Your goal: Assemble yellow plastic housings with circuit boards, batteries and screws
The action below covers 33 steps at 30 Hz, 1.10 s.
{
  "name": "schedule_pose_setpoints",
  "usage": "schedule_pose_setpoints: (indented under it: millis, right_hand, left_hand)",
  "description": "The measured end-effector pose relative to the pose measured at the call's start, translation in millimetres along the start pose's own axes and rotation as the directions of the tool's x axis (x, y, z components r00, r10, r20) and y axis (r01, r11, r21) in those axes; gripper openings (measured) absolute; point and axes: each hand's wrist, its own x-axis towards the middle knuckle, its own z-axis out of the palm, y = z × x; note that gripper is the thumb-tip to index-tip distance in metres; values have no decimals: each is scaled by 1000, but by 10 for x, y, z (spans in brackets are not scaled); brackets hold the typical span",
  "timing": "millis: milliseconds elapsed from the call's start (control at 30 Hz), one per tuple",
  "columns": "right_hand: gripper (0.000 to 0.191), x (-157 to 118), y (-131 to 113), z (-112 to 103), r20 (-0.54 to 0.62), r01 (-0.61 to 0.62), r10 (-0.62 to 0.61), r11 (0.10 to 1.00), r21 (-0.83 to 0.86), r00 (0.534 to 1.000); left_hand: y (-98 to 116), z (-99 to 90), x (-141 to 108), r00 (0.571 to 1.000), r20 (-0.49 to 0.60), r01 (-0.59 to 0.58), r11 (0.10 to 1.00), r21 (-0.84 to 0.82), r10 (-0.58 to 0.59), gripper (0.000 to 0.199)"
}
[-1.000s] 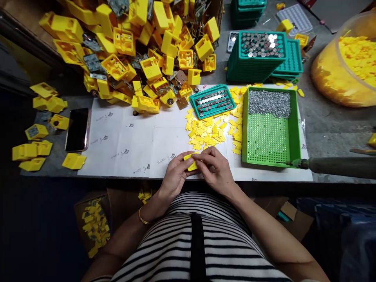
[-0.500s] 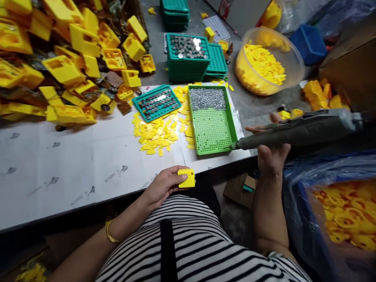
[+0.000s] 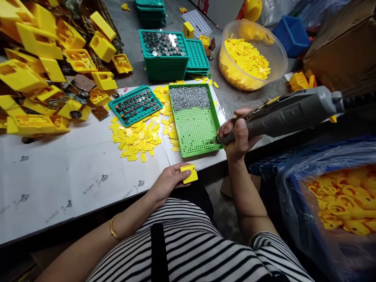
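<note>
One long workbench, covered along its near side with printed white paper (image 3: 88,156), ran across in front of the person. Heaped at its far left were yellow plastic casings (image 3: 38,41); low on the right stood a blue bin (image 3: 264,162) lined with clear plastic, full of yellow duck figures (image 3: 355,196). Farther back I saw a translucent round tub (image 3: 280,60), then a stack of teal trays (image 3: 166,70). Nearer lay a green perforated tray (image 3: 192,129). An electric screwdriver (image 3: 273,117) slanted toward that tray's near right corner, with the right hand (image 3: 239,141) wrapped around its front end. The left hand (image 3: 169,180) pinched a small yellow case (image 3: 192,174), thumb on top, just off the bench's near edge. Flat yellow pieces (image 3: 135,143) lay scattered around a single teal tray (image 3: 140,116) that held round metal discs (image 3: 136,98). Smallest were the silvery screws (image 3: 190,98), massed at the green tray's far end.
</note>
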Motion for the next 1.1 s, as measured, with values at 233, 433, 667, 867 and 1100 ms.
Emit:
schedule_pose_setpoints:
  millis: [233,433,667,867,1100]
  right_hand:
    - [45,-12,73,94,63,-53,52,999,2,997]
    - [44,-7,92,137,50,-29,29,1000,-9,998]
    - [48,-33,92,146,89,-64,69,996,-57,994]
    - [48,-41,59,149,43,-49,49,999,9,998]
    - [42,-57,90,191,68,-3,1,999,38,998]
  left_hand:
    - [1,-8,-4,1000,-12,-7,1000,-20,7,38]
    - [10,-20,10,1000,-10,-10,1000,-21,10,38]
    - [35,4,15,999,-37,-31,998,-52,29,31]
    - [6,1,26,998,-45,-53,997,-52,51,30]
    - [14,9,22,997,-54,-52,998,-40,50,31]
